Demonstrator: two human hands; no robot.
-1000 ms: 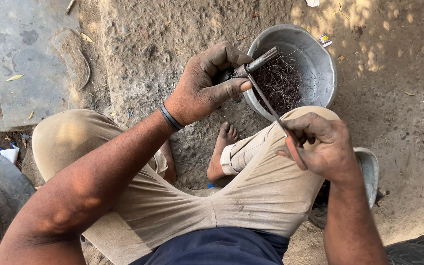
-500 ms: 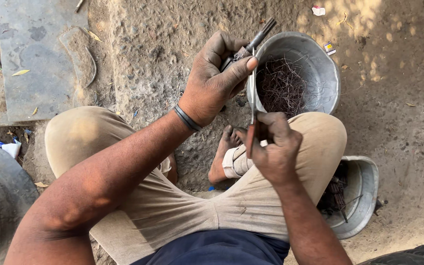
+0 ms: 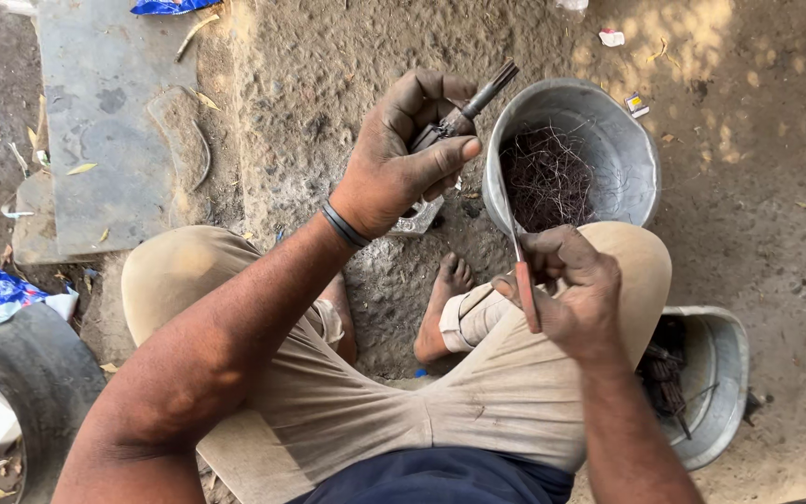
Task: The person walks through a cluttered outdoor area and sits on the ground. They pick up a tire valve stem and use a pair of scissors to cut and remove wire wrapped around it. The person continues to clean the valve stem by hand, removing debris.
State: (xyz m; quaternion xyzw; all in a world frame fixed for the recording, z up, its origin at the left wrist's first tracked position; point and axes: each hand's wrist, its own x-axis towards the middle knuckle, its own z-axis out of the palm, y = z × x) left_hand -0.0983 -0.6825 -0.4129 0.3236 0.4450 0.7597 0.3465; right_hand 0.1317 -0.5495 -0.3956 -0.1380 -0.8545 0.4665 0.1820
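Left grip: the left hand (image 3: 394, 168) is closed around a short dark metal part (image 3: 454, 121), thumb pressed along its near side, with a ribbed end poking out up and to the right, towards the far bowl.
Right grip: the right hand (image 3: 576, 294) is wrapped around the reddish handle of a thin-bladed tool (image 3: 521, 271), the narrow blade pointing away from the body; its tip stands apart from the part.
Where the part is: held in the air above the sandy ground (image 3: 328, 75), just left of the round metal bowl (image 3: 608, 140).
Handling of the part: it looks rigid and fairly heavy for its bulk, probably greasy, so a full-fist hold on the thick body seems safer than pinching the ribbed end.
Handling of the tool: light and stiff; the blade looks thin enough to flex, so the handle is the sound place to hold.
Bowl contents: a tangle of fine dark wire strands (image 3: 548, 177), springy and light by the look.
Near right: a second metal bowl (image 3: 720, 373) beside the knee, holding darker scraps.
Far left: a flat grey slab (image 3: 104, 140).
Near left: part of a tyre (image 3: 30, 383).
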